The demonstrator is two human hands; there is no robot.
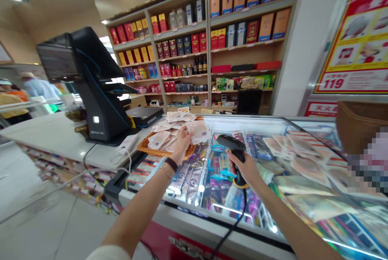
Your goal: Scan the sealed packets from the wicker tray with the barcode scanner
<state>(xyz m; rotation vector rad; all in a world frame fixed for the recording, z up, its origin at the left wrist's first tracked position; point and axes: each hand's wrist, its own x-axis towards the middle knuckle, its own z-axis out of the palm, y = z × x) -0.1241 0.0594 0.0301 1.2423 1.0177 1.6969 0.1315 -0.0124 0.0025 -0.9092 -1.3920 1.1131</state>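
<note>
My left hand [182, 142], with a beaded bracelet at the wrist, pinches a flat pale packet [198, 131] that shows a barcode at its lower right. Beneath and beside it, an orange wicker basket [144, 145] is heaped with similar packets [159, 139]. My right hand [245, 168] is wrapped round the handle of a black barcode scanner [232, 143]. The scanner's head points left, toward the held packet, with a gap between them. Its black cable hangs down over the front of the glass-topped freezer [263, 119].
A black register with screen [101, 106] stands on the white counter [39, 131] at left, near a flat dark device [144, 115]. Cables trail across the counter's edge. Wrapped goods lie inside the freezer. A brown basket [360, 131] is at right. Shelves of boxes [182, 46] stand behind.
</note>
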